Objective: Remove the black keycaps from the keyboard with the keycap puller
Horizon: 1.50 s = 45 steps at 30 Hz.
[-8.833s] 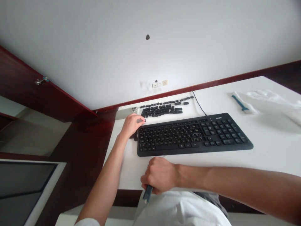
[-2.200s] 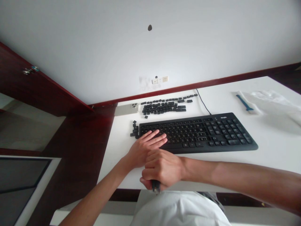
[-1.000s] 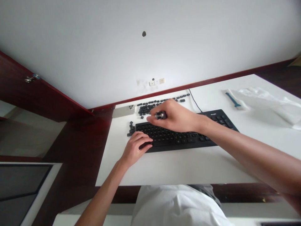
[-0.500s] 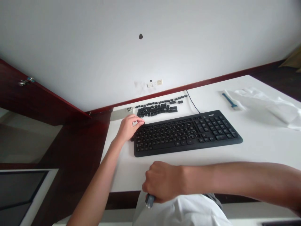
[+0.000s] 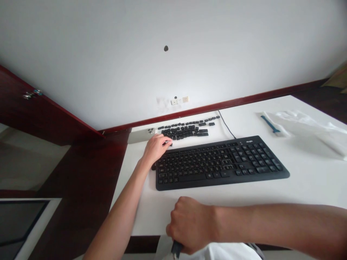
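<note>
The black keyboard [image 5: 195, 178] lies on the white table, with many key places on its left and middle bare of caps and key caps still on its number pad. Just past its upper left corner, my left hand [image 5: 156, 148] is closed in a pinch on a small black keycap [image 5: 171, 145], mostly hidden by the fingers. Loose black keycaps [image 5: 187, 130] lie in rows just behind that hand. At the table's near edge, my right hand [image 5: 191, 220] is in a fist around a dark tool [image 5: 176, 249] with a metal tip; most of it is hidden.
A phone [image 5: 139, 135] lies at the table's left back corner. On the right are a blue-green tool [image 5: 270, 124] and a crumpled clear plastic bag [image 5: 311, 126]. The keyboard cable [image 5: 226, 124] runs to the back edge. A wall with sockets [image 5: 180, 100] stands behind.
My left hand has shifted slightly away from the keyboard's corner toward the loose keycaps. My right hand keeps its grip, and the tool's end now points more downward. The view has tilted slightly.
</note>
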Motion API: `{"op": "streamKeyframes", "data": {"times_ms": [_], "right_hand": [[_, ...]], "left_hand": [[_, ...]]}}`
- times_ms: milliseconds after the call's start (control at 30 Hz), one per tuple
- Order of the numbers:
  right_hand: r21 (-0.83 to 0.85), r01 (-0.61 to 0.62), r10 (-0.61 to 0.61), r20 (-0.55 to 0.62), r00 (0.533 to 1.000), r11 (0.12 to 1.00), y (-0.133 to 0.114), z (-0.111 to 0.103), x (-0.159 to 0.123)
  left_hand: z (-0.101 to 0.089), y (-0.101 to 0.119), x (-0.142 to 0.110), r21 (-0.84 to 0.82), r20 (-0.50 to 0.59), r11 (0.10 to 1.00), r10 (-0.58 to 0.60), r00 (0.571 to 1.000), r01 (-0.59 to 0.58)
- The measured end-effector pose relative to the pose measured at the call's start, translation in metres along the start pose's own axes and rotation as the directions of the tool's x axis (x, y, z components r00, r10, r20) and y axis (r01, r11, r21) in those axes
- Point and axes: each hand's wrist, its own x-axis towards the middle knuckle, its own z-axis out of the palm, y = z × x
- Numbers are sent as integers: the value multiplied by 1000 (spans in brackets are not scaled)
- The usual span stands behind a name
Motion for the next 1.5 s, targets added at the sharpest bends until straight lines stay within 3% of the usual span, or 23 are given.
{"op": "streamKeyframes", "data": {"times_ms": [100,233,600,833,1200,1500], "right_hand": [[0,-1,1,-7,1000,1000,0,3,1],[13,-28,28,-16,999,1000,0,3,0],[31,-60,60,-7,998,998,-1,-4,0],[48,-73,74,-34,997,996,-2,-1,0],[42,-66,67,-22,998,997,-1,-2,-1],[46,-69,71,-45,996,997,-1,0,0]], "left_hand": [[-6,-2,-1,-14,-58,1000,16,998,-17],[-12,-9,-7,-67,-48,996,56,997,-59],[0,-15,-11,-29,-21,994,101,995,-101],[1,-17,-10,17,-46,997,73,996,-72],[-4,-23,-11,-52,-60,992,113,992,-116],[1,-22,-10,-26,-111,997,67,992,-70]]}}
